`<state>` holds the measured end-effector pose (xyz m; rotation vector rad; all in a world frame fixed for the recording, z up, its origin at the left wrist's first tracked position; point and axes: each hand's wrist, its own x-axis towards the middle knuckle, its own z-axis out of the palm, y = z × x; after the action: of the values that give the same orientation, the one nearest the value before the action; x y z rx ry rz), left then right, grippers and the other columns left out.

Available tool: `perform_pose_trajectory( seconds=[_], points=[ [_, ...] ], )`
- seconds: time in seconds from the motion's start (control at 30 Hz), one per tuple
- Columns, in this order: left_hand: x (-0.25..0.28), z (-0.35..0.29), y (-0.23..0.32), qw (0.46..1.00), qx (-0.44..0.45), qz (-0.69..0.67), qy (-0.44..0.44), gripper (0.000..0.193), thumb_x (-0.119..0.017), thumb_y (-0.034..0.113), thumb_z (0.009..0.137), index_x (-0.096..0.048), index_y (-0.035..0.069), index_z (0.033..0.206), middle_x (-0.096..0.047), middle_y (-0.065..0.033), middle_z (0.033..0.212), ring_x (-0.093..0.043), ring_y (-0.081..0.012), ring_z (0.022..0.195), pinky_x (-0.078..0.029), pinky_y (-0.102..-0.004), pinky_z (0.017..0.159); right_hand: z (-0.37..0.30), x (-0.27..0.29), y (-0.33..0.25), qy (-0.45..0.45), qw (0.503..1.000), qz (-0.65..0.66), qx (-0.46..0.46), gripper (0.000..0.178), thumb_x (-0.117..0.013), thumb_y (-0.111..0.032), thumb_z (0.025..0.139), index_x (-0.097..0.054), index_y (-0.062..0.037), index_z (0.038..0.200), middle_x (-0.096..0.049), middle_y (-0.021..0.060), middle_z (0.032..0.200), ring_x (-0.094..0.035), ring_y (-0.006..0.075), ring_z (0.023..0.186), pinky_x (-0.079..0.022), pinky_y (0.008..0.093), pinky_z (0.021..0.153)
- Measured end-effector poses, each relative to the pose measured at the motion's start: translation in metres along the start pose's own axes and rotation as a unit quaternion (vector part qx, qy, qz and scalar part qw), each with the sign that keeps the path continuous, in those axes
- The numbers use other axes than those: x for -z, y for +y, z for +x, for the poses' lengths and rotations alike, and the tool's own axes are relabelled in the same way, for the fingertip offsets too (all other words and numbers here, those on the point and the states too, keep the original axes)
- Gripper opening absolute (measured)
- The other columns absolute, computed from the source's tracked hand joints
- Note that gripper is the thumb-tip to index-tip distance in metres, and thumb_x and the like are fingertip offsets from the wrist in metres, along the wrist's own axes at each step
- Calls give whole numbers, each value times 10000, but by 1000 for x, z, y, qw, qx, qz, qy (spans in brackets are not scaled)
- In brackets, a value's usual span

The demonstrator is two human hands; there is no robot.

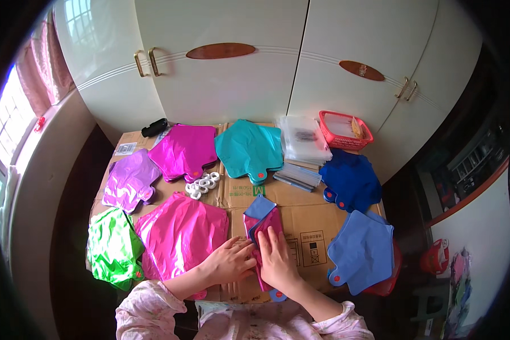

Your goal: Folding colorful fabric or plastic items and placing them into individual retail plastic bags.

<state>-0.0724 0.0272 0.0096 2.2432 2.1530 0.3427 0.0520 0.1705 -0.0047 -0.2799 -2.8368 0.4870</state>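
A narrow folded bundle of foil balloons (260, 212), pink with blue layers, lies lengthwise on the cardboard in front of me. My right hand (279, 263) rests on top of it, fingers stretched out along its length. My left hand (232, 262) touches the bundle's left edge, its fingers apart and slightly bent. Under my hands the middle of the bundle is hidden. A rounded blue tab with a red dot shows at its near end. Left of it spreads a flat hot-pink foil balloon (181, 235), with my left forearm across its near part.
Flat foil balloons ring the cardboard (306, 218): green (113, 246), lilac (131, 178), magenta (184, 150), teal (249, 148), dark blue (351, 180) and light blue (362, 249). White rings (203, 185), clear bags (303, 139) and a red basket (345, 141) sit farther back. Cabinet doors (221, 85) stand behind.
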Motion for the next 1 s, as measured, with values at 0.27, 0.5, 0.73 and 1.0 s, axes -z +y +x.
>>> perform_pose_trajectory(
  seconds=[0.27,0.5,0.73,1.0],
  points=[
    [-4,5,-2,999,33,4,-28,392,-615,362,842,-569,132,1156,-492,-102,1334,-463,-267,1245,-360,-466,1021,-9,32,64,64,969,205,-121,646,-577,-70,776,-319,60,1353,-522,306,1214,-555,439,1072,-462,459,907],
    [-3,23,-1,995,72,9,-69,495,-615,408,825,-544,140,1236,-487,-79,1338,-453,-259,1259,-339,-502,1031,1,21,90,68,954,180,-231,475,-698,-227,777,-459,-15,1129,-633,257,953,-609,452,872,-486,503,746],
    [-14,22,-11,997,60,38,-22,732,-564,608,799,-450,135,1345,-386,-111,1438,-322,-345,1352,-268,-568,1064,-1,16,95,88,961,118,-236,460,-722,-183,746,-465,-37,1099,-657,211,847,-636,413,793,-498,475,678],
    [-17,25,-12,995,77,40,-43,906,-480,730,773,-345,127,1436,-310,-110,1496,-274,-411,1366,-227,-610,1071,-25,25,64,60,978,64,-192,319,-611,-49,754,-534,-40,1063,-583,184,939,-598,385,858,-490,458,719]
  ],
)
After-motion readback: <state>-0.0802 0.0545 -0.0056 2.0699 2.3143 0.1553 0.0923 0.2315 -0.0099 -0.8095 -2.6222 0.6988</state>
